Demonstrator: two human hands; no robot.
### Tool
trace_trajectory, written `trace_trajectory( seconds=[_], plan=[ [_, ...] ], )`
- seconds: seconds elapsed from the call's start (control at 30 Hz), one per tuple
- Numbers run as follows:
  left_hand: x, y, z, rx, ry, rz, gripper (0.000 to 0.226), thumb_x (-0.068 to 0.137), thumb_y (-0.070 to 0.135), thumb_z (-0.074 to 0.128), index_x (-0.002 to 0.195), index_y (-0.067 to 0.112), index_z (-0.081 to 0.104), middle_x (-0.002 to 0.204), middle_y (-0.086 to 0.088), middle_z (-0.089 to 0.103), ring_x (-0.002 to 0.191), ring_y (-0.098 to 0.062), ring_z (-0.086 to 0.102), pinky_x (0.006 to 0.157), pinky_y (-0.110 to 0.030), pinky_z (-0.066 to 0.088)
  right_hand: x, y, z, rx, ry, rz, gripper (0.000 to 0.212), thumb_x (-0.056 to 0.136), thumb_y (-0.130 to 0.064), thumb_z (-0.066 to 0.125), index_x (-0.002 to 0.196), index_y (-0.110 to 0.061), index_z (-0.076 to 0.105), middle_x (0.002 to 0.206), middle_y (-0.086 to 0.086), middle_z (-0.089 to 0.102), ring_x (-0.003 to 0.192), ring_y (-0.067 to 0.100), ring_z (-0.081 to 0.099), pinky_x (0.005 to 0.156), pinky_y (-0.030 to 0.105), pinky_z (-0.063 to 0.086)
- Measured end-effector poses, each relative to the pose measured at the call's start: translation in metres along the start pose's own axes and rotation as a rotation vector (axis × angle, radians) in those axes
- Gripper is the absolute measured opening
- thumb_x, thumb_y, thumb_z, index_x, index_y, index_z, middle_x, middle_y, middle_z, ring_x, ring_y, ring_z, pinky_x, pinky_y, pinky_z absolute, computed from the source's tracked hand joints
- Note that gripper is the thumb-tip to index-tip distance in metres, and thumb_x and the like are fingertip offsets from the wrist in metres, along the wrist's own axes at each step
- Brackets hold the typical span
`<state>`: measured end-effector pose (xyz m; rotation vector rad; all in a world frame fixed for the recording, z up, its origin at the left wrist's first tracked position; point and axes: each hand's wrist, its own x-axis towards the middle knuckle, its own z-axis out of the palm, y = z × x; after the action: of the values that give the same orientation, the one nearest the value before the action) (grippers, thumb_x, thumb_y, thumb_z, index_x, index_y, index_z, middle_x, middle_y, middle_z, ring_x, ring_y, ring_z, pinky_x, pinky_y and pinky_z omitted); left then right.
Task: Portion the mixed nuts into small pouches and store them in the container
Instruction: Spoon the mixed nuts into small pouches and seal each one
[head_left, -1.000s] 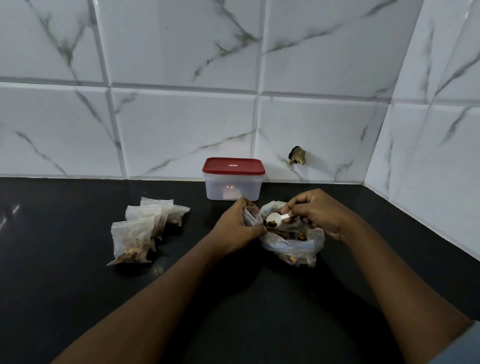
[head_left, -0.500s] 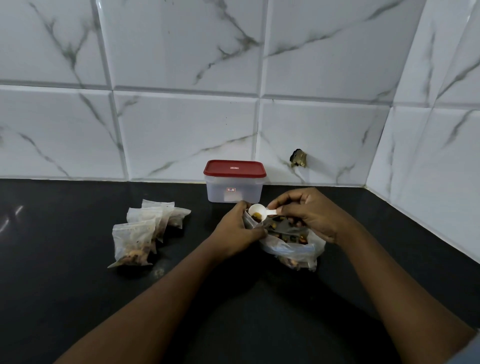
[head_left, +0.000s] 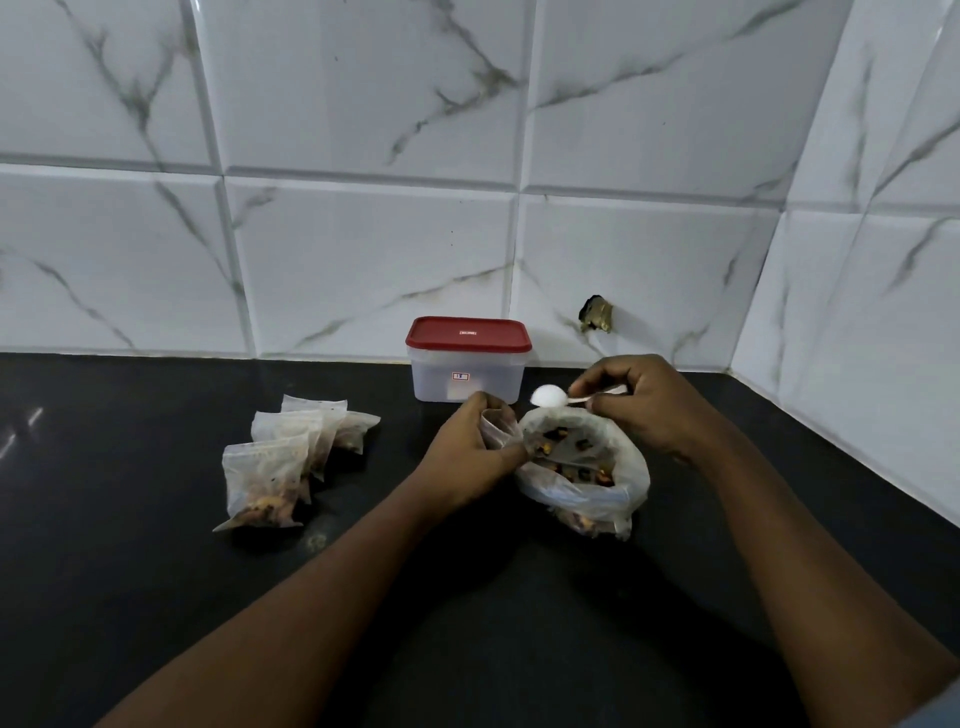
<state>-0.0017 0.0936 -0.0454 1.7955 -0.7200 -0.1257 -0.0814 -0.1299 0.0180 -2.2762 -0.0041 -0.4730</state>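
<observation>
Small pouch (head_left: 498, 430) is gripped in left hand (head_left: 470, 449); white spoon (head_left: 548, 396) is pinched in right hand (head_left: 641, 402), just beside. Mixed nuts (head_left: 558, 447) could be spilled if the seemingly narrow pouch mouth is missed.

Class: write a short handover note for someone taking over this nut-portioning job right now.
Left hand grips a small pouch beside the nut bag. Right hand pinches the white spoon above that bag.
Done: several filled pouches lie on the counter, left side.
To do: fill this pouch, portion the remaining nuts, open the red-lidded container and store all pouches.
</observation>
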Motion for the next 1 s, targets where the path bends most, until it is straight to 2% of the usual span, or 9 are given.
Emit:
trace_trajectory(
  seconds=[0.13, 0.23, 0.37, 0.5, 0.57, 0.63, 0.73, 0.9, 1.0],
  plan=[
    [0.002, 0.005, 0.002, -0.161, 0.13, -0.031, 0.034, 0.089, 0.025, 0.081, 0.115, 0.026, 0.059, 0.11, 0.003, 0.068, 0.096, -0.012, 0.069, 0.071, -0.024, 0.056, 0.0, 0.015, -0.007, -0.281, -0.128, 0.144, 0.016, 0.091, -0.013, 0.069, 0.087, -0.026, 0.078, 0.091, -0.01, 0.076, 0.092, 0.009, 0.07, 0.081, 0.032, 0.053],
    [0.002, 0.003, 0.001, -0.174, 0.058, -0.1, 0.037, 0.089, 0.021, 0.08, 0.117, 0.024, 0.057, 0.113, -0.002, 0.065, 0.099, -0.018, 0.069, 0.073, -0.028, 0.058, 0.001, 0.021, -0.003, -0.388, -0.174, 0.204, 0.011, 0.095, -0.018, 0.066, 0.09, -0.023, 0.075, 0.092, -0.008, 0.073, 0.088, 0.011, 0.068, 0.073, 0.032, 0.051],
    [-0.001, 0.005, 0.001, -0.176, 0.031, -0.125, 0.046, 0.085, 0.031, 0.084, 0.12, 0.021, 0.055, 0.114, -0.002, 0.065, 0.101, -0.014, 0.067, 0.075, -0.028, 0.059, 0.005, 0.023, 0.002, -0.598, -0.148, 0.151, 0.007, 0.094, -0.028, 0.068, 0.091, -0.03, 0.075, 0.097, -0.009, 0.073, 0.098, 0.016, 0.066, 0.091, 0.044, 0.055],
    [-0.007, 0.013, 0.006, -0.283, -0.013, -0.145, 0.069, 0.091, 0.062, 0.064, 0.122, 0.003, 0.048, 0.07, -0.014, 0.056, 0.047, -0.018, 0.051, 0.042, -0.03, 0.037, -0.006, -0.013, 0.012, -0.104, -0.33, -0.009, 0.03, 0.09, -0.028, 0.081, 0.115, -0.033, 0.065, 0.095, -0.002, 0.072, 0.084, 0.01, 0.066, 0.07, 0.029, 0.055],
    [-0.008, 0.014, 0.004, -0.388, -0.089, -0.139, 0.088, 0.094, 0.075, 0.044, 0.116, -0.009, 0.052, 0.07, -0.028, 0.053, 0.054, -0.03, 0.049, 0.048, -0.041, 0.033, -0.014, -0.033, 0.027, 0.021, -0.47, -0.022, 0.041, 0.09, -0.036, 0.082, 0.125, -0.033, 0.06, 0.088, -0.002, 0.071, 0.074, 0.009, 0.064, 0.064, 0.025, 0.052],
    [-0.01, 0.015, 0.003, -0.52, -0.132, -0.115, 0.088, 0.101, 0.073, 0.029, 0.107, -0.008, 0.063, 0.083, -0.031, 0.065, 0.075, -0.036, 0.064, 0.058, -0.043, 0.051, -0.018, -0.041, 0.047, -0.167, -0.409, -0.132, 0.026, 0.093, -0.049, 0.075, 0.114, -0.046, 0.061, 0.09, -0.01, 0.071, 0.076, 0.002, 0.066, 0.069, 0.023, 0.051],
    [-0.005, 0.011, 0.0, -0.538, 0.013, -0.144, 0.092, 0.092, 0.083, 0.022, 0.098, -0.001, 0.062, 0.074, -0.019, 0.059, 0.066, -0.03, 0.056, 0.055, -0.03, 0.047, -0.021, -0.046, 0.067, -0.208, -0.223, -0.231, 0.019, 0.097, -0.039, 0.069, 0.087, -0.052, 0.06, 0.083, -0.017, 0.069, 0.078, -0.001, 0.066, 0.067, 0.019, 0.043],
    [0.004, 0.006, -0.008, -0.581, 0.285, -0.155, 0.088, 0.079, 0.088, 0.023, 0.093, 0.01, 0.061, 0.081, -0.011, 0.071, 0.073, -0.024, 0.07, 0.071, -0.039, 0.056, -0.021, -0.045, 0.074, -0.14, -0.022, -0.31, 0.014, 0.094, -0.018, 0.069, 0.088, -0.03, 0.069, 0.079, -0.01, 0.07, 0.076, 0.004, 0.066, 0.065, 0.013, 0.044],
    [0.004, 0.008, -0.011, -0.613, 0.355, -0.192, 0.085, 0.089, 0.085, 0.022, 0.091, 0.01, 0.061, 0.084, -0.013, 0.071, 0.078, -0.028, 0.068, 0.077, -0.044, 0.056, -0.019, -0.043, 0.071, -0.118, -0.033, -0.309, 0.01, 0.093, -0.013, 0.07, 0.095, -0.022, 0.074, 0.087, -0.008, 0.073, 0.082, 0.004, 0.069, 0.073, 0.016, 0.051]
  ],
)
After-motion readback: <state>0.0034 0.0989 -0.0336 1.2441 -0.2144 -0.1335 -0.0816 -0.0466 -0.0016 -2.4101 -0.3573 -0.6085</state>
